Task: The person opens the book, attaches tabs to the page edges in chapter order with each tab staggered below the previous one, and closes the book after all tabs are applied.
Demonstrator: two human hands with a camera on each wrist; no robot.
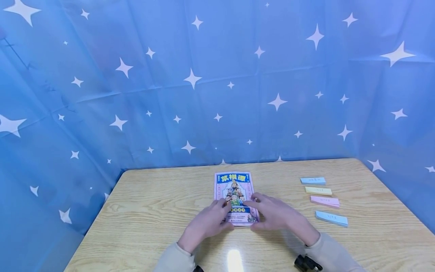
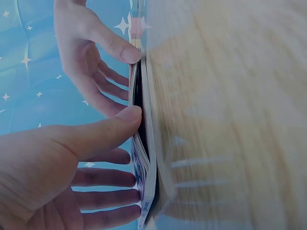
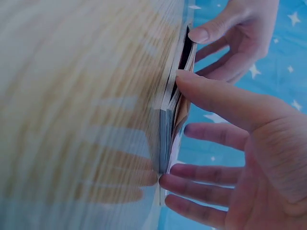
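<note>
- Blue star-print cloth backdrop (image 1: 210, 98) behind the far edge; outer ends cut off.
- Pale wood-grain table (image 1: 153, 211): near edge and near corners cut off.
- Left hand (image 1: 209, 219), beige sleeve (image 1: 175, 258): over the book's left side. Fingers spread wide, fairly straight; thumb at the near page edge. Wrist device mostly cut off.
- Pink-and-blue illustrated paperback book (image 1: 237, 200): flat, mid-width, top close to the far edge. Dark gap in pages at near side; lower cover sides hidden by hands, small print unreadable.
- Right hand (image 1: 276, 215): at the book's right side, fingers wide, thumb at the same page edge. Black wrist device (image 1: 307, 263) partly cut off.
- Towards right edge, far to near: light-blue (image 1: 313, 181), pale-yellow (image 1: 318, 191), pink (image 1: 325, 201), light-blue (image 1: 332, 218) paper strips. Handwriting illegible.
</note>
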